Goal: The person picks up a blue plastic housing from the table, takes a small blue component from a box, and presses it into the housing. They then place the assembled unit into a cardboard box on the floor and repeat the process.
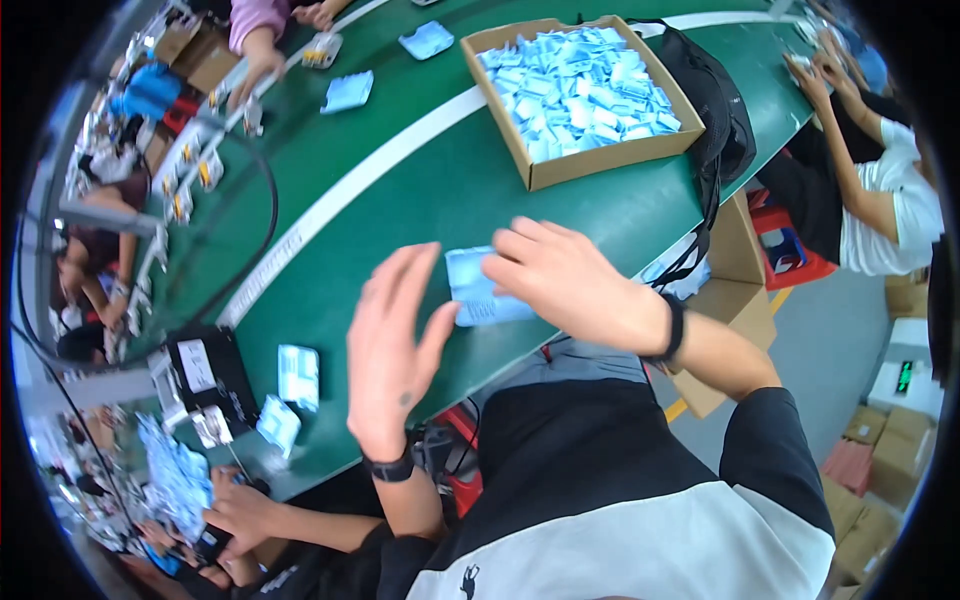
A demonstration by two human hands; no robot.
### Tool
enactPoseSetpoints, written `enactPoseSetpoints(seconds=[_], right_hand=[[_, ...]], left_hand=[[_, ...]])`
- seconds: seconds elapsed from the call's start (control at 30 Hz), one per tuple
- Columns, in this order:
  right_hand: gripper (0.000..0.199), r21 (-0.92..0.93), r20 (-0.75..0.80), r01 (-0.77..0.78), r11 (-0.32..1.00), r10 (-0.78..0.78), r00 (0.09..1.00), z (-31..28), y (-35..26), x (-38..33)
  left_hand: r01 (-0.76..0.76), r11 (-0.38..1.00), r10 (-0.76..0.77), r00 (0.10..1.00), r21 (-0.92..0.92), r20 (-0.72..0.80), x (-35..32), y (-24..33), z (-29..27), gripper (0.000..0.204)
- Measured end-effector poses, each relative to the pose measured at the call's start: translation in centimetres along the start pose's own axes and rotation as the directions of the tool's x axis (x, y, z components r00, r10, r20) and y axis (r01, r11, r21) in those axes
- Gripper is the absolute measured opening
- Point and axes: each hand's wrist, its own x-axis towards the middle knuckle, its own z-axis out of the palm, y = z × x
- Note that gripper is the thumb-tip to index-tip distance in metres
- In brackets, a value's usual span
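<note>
A small light-blue packet (470, 290) lies on the green table (400, 210) in front of me. My right hand (560, 275) rests on its right part, fingers curled over it. My left hand (395, 345) is raised just left of the packet, fingers spread and palm turned toward it, thumb close to the packet's lower edge. It holds nothing. Both wrists carry black bands.
A cardboard box (540, 170) full of light-blue packets stands farther back, a black bag (715, 110) beside it. More packets (298, 376) and a black device (210, 375) lie at left. Other people's hands work at the left, top and right edges. A white stripe crosses the table.
</note>
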Motion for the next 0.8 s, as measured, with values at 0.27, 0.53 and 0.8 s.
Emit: enactPoseSetpoints(seconds=[0.27,0.53,0.8], right_hand=[[0.022,0.679,0.557,-0.679,0.278,0.407,0.724,-9.8,5.8,-27.1],[0.025,0.515,0.102,-0.839,-0.175,0.985,-0.142,13.1,22.2,-50.7],[0.041,0.523,-0.051,-0.735,-0.431,0.845,-0.532,26.3,32.7,-55.0]], left_hand=[[-0.142,0.908,0.136,0.99,0.393,0.045,15.9,-6.6,-5.1,0.05],[-0.286,0.79,0.344,0.939,0.542,-0.006,33.6,-22.9,1.3,0.067],[-0.288,0.818,0.205,0.955,0.498,0.215,36.8,-23.6,3.5,0.06]])
